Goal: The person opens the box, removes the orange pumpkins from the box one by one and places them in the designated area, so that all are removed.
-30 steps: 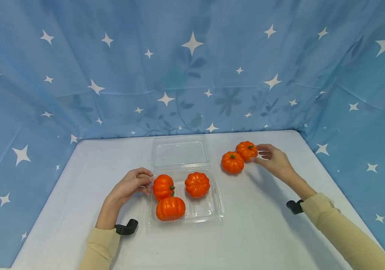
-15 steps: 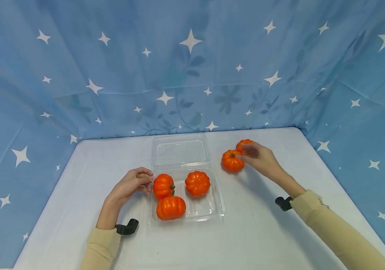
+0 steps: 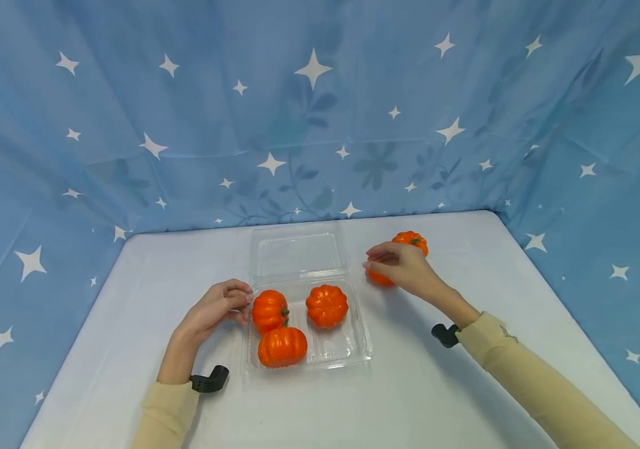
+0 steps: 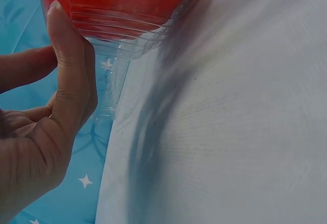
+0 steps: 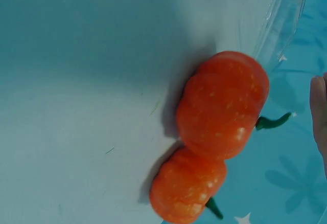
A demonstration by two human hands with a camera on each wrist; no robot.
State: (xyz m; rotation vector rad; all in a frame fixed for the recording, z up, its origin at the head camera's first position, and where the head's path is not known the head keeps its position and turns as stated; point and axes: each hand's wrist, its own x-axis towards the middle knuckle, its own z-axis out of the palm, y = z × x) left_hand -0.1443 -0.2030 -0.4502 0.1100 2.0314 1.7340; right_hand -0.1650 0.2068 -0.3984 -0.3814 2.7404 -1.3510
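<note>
My left hand is at the left wall of a clear plastic clamshell box; in the left wrist view a fingertip touches that wall. Two orange toy pumpkins, one behind and one in front, lie on their sides in the left half. A third pumpkin sits in the right half, no stem showing. My right hand hovers over the nearer of two pumpkins outside the box, partly hiding it. That pumpkin and its neighbour touch, green stems showing; nothing is in the hand.
The box's clear lid lies folded back behind its base. A white cloth covers the table, and a blue star-patterned curtain hangs along its back and sides.
My right hand has moved left from beside the far loose pumpkin to over the nearer one, carrying nothing. My left hand stays at the box; the pumpkins have not moved.
</note>
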